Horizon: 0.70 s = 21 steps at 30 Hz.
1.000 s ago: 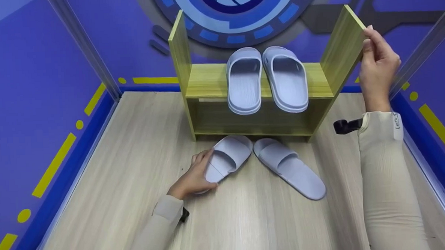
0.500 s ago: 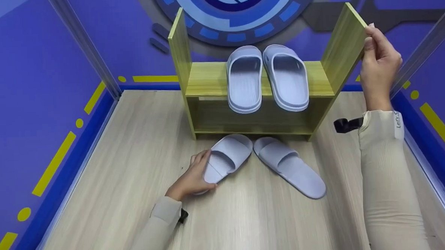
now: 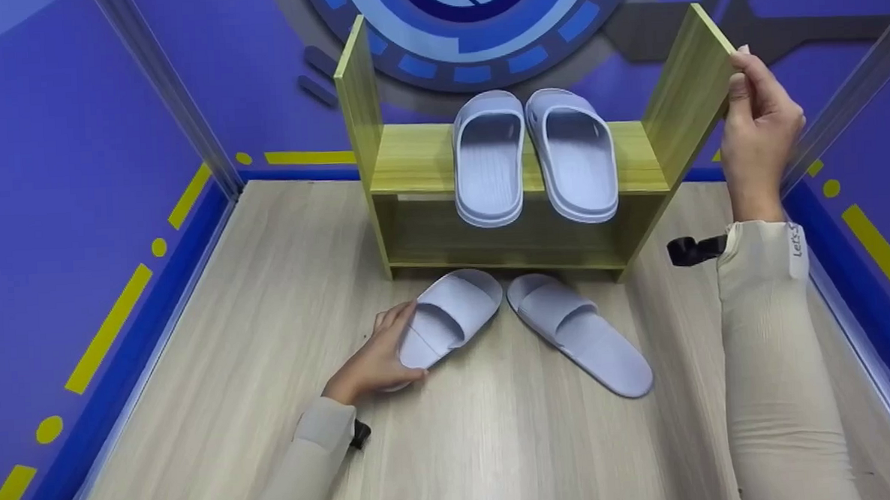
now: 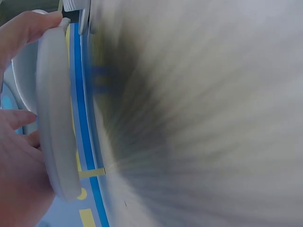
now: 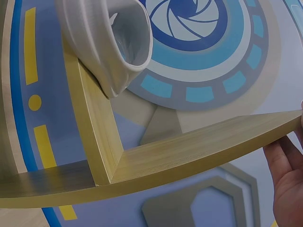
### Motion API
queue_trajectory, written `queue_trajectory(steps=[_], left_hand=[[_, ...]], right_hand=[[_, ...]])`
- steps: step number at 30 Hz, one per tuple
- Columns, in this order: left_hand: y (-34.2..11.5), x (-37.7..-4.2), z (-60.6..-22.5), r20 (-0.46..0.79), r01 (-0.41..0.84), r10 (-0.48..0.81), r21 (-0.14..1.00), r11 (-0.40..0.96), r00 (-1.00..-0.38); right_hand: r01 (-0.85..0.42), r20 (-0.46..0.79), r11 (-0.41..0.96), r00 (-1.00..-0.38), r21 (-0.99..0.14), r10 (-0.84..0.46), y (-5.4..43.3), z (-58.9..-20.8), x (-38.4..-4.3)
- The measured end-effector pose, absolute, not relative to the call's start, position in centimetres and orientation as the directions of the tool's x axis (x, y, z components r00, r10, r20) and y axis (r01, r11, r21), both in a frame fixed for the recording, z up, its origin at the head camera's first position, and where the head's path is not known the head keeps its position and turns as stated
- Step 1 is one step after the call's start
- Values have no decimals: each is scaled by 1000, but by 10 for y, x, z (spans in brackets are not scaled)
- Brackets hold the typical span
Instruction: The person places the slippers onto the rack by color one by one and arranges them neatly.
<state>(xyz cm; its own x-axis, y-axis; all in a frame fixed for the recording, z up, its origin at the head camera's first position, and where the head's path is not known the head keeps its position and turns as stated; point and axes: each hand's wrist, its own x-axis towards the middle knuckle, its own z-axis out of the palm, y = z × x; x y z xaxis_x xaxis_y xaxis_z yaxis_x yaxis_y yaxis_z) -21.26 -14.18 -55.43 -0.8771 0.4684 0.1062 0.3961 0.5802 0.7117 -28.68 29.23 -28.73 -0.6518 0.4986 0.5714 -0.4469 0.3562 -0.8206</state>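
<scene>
My left hand grips the heel end of a pale grey slide slipper low over the floor, fingers on its far side and thumb on the near side. In the left wrist view, the edge of this slipper stands between thumb and fingers. Its mate, another slipper, lies angled on the floor to the right. At the upper right, my right hand pinches the top front corner of the side panel of a yellow-green wooden shoe rack. The right wrist view shows fingers against this panel.
Two pale grey slippers sit side by side on the rack's upper shelf, heels overhanging its front edge. The lower shelf is just behind the floor pair. Blue printed walls enclose the wood-patterned floor on three sides.
My left hand has drawn the slipper slightly left and toward me, widening the gap between the two toes. The right hand keeps its grip on the rack's panel.
</scene>
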Motion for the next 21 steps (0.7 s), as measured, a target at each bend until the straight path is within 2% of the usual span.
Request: queue_trajectory(steps=[10,21], left_hand=[[-135,-217,-549,148,402,431,701,590,-890],[-111,-230,-548,180,342,300,648,680,-937]], right_hand=[[-474,586,345,-646,-810,488,292,-289,-287],[-445,574,362,-650,-819,498,292,-288,-287]])
